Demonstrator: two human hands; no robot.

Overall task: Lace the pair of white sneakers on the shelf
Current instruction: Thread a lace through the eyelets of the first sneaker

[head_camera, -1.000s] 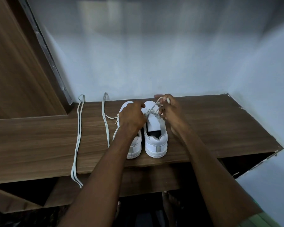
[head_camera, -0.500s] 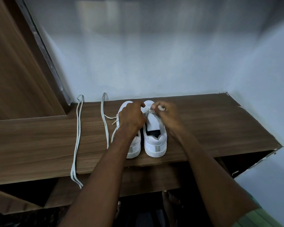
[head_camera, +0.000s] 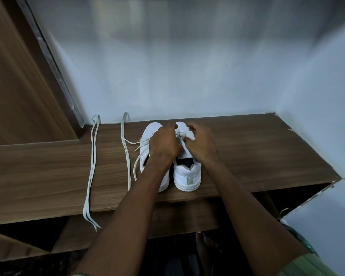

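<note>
Two white sneakers stand side by side on the wooden shelf [head_camera: 257, 152], heels toward me. My left hand [head_camera: 163, 144] reaches across the left sneaker [head_camera: 152, 129] and, fingers curled, pinches the lace [head_camera: 180, 134] over the forefoot of the right sneaker [head_camera: 187, 176]. From the other side my right hand [head_camera: 202, 145] grips the same lace with thumb and curled fingers, above the tongue. Both hands hide most of the eyelets. A second lace [head_camera: 126, 148] runs from the back wall to the left sneaker, with loose ends beside it.
A spare folded lace [head_camera: 91, 166] lies on the shelf at the left and hangs over its front edge. A wooden panel [head_camera: 18, 86] stands at the left, a pale wall behind and to the right. A lower shelf and my bare foot [head_camera: 204, 248] show below.
My right hand came down from a raised pull on the lace to the right sneaker's forefoot. My left hand stayed over the sneakers.
</note>
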